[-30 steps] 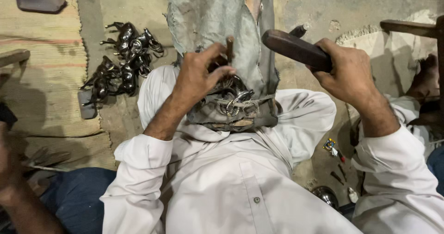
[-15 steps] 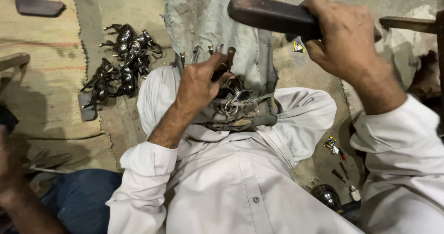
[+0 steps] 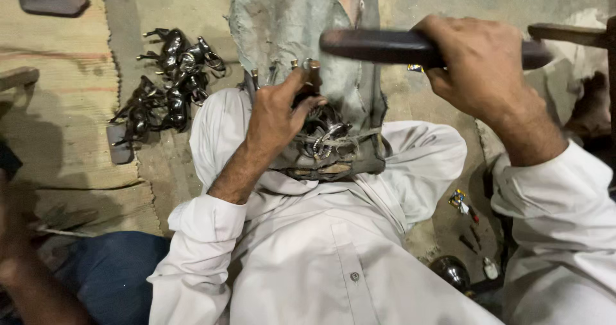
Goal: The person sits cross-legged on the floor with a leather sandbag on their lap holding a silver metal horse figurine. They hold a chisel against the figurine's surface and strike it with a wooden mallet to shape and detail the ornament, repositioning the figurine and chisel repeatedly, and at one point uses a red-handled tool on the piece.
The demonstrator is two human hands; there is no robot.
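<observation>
At centre, on the lap, a small metal piece (image 3: pixel 312 70) stood upright, pinched by the left hand (image 3: pixel 280 116) w/ thumb and fingertips closed round it. It sat on a grey worn cloth (image 3: pixel 289 17) draped over the knees, just far of a tangle of bright metal rings (image 3: pixel 330 139) lying in the cloth's fold. Right hand (image 3: pixel 478 65) was fisted tight round a dark bar-shaped tool (image 3: pixel 378 46), held level, above and right of the piece, not touching it. White sleeves and shirt (image 3: pixel 321 254) filled the near side.

Judged as a striking step: to do it well, the piece wanted holding plumb, fingers low and clear of its top, and the tool brought down square on the head, not glancing; the soft lap gave poor backing, so short firm blows seemed wiser.

Left and far, a heap of dark metal fittings (image 3: pixel 170 75) lay on the mat (image 3: pixel 58 107), well apart. Near right, on the floor, small bits and a round shiny object (image 3: pixel 452 272). Another person's arm (image 3: pixel 25 261) showed at near left.
</observation>
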